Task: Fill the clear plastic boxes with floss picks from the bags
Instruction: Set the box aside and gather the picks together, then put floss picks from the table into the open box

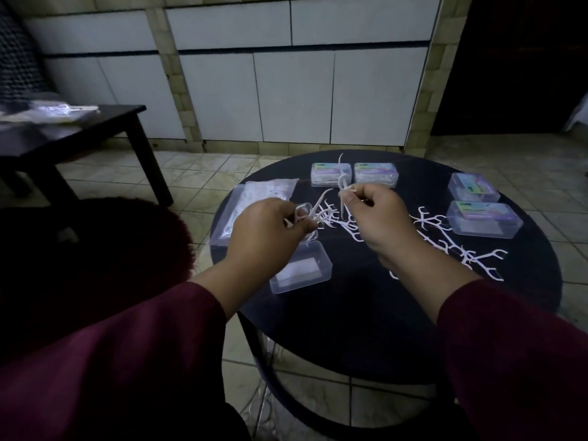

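My left hand (265,230) pinches a few white floss picks (310,214) above an open clear plastic box (302,268) on the round dark table (366,313). Raised over the table's middle, my right hand (378,218) pinches another white floss pick (343,189). Loose floss picks (451,246) lie scattered across the table to the right of my hands. A clear bag of picks (270,189) lies at the left, partly behind my left hand. Two labelled closed boxes (354,175) sit at the far edge, and two more labelled boxes (480,218) sit at the right.
A dark side table (73,132) with plastic bags on it stands at the left. A dark red fuzzy seat (105,249) sits beside the round table. Tiled floor and white wall panels lie beyond.
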